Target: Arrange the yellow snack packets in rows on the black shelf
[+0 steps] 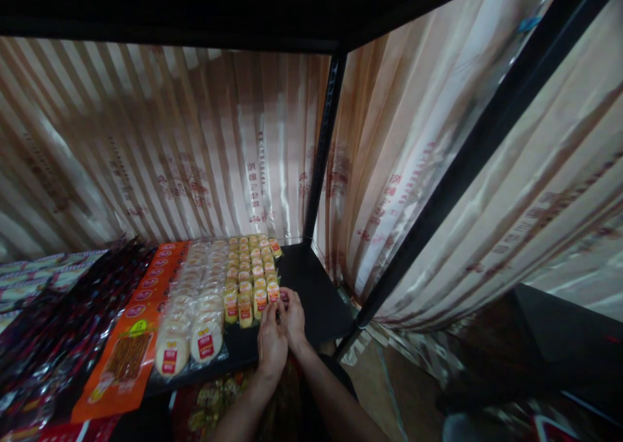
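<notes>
My left hand (272, 343) and my right hand (293, 319) meet at the front right of several rows of small yellow wrapped cakes (246, 309). The fingers of both are curled in around the lower end of the nearest right-hand cake packet (273, 292), which has a red and white label. My fingertips hide its bottom edge. The rows stand on a black shelf (311, 293), packets set one behind another. Left of them are two rows of round, pale cakes in clear wrap (206, 343).
Orange snack bags (119, 357), dark shiny packets (63, 331) and white-and-green packs (43, 276) line the shelf's left. A black post (324, 150) stands at the back corner, another (438, 202) slants nearer at right. Printed pleated curtains (219, 137) hang behind. More packets (214, 403) lie below.
</notes>
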`<state>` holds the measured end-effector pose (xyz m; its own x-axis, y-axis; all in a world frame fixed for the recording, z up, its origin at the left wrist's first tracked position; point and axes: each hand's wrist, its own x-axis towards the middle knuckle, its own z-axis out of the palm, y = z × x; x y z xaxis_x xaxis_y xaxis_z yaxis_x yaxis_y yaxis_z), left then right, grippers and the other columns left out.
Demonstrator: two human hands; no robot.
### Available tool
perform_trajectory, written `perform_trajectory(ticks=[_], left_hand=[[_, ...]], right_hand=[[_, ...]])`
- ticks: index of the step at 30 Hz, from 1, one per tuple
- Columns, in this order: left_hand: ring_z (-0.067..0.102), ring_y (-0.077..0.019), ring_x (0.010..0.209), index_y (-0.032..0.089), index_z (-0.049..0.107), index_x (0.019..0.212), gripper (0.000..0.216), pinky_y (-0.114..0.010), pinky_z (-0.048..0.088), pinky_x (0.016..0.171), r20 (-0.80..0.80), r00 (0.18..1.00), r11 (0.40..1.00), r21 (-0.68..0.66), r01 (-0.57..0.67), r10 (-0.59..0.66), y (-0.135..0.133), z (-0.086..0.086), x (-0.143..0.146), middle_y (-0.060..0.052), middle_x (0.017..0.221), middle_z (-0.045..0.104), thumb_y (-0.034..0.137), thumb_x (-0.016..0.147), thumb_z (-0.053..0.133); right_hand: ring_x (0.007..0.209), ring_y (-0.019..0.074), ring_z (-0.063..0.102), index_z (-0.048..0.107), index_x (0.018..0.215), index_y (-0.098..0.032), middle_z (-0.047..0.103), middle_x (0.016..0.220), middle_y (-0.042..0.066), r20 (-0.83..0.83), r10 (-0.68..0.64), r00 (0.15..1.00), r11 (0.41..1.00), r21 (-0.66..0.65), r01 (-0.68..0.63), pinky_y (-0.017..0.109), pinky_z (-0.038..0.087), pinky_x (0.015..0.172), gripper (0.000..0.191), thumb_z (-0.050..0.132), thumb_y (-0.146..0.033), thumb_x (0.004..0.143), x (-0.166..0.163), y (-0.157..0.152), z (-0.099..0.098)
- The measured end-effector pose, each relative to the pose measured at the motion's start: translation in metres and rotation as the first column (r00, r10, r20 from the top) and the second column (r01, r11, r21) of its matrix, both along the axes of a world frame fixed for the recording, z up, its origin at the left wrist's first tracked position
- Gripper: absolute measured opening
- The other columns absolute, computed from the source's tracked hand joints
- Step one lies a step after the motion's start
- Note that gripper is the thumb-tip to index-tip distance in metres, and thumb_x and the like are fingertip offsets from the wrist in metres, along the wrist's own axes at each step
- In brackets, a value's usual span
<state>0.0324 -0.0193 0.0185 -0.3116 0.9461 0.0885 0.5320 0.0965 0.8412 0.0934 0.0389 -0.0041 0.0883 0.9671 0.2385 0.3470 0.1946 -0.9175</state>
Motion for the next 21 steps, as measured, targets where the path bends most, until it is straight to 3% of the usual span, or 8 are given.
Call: perform_trajectory(ticks=[4,7,17,21], left_hand=[[0.054,-0.0182,0.112,0.011,0.057,0.112,0.05,-0.033,0.039,0.101,-0.014,1.0,1.0,-0.004,-0.003,0.003,-0.006,-0.002,-0.003,-0.013,0.119,0.059,0.0,0.068,0.035],[0.058,-0.0172,0.106,0.012,0.057,0.112,0.053,-0.033,0.042,0.099,-0.008,1.0,1.0,-0.004,0.0,-0.001,-0.008,-0.007,-0.005,-0.012,0.116,0.061,-0.001,0.066,0.034],[0.06,-0.016,0.098,0.013,0.055,0.113,0.048,-0.033,0.045,0.094,0.04,0.999,1.0,0.013,-0.01,0.009,-0.004,-0.018,-0.014,-0.011,0.11,0.063,0.002,0.07,0.034],[0.062,-0.016,0.09,0.007,0.053,0.116,0.048,-0.033,0.049,0.088,0.004,1.0,0.999,0.034,-0.007,0.007,-0.001,-0.027,-0.016,-0.014,0.105,0.064,0.003,0.072,0.033]], right_hand=[[0.103,0.0217,0.055,0.059,0.109,-0.019,0.059,0.111,0.01,0.037,-0.014,0.999,0.999,0.035,0.012,0.035,0.049,0.085,0.037,0.046,-0.023,0.074,0.001,0.003,-0.005],[0.121,0.0219,0.046,0.049,0.126,-0.019,0.052,0.13,0.008,0.037,0.02,0.999,1.0,0.015,-0.02,0.04,0.038,0.101,0.051,0.046,-0.025,0.075,0.0,0.006,-0.013],[0.125,0.0197,0.043,0.051,0.126,-0.024,0.051,0.133,0.002,-0.035,0.162,0.986,0.985,-0.053,-0.164,0.037,0.033,0.106,0.049,0.049,-0.034,0.077,-0.005,0.013,-0.017],[0.121,0.0209,0.048,0.041,0.134,-0.02,0.047,0.135,0.007,-0.173,0.145,0.974,0.966,-0.191,-0.177,0.039,0.036,0.103,0.058,0.044,-0.047,0.083,-0.001,0.019,-0.011]])
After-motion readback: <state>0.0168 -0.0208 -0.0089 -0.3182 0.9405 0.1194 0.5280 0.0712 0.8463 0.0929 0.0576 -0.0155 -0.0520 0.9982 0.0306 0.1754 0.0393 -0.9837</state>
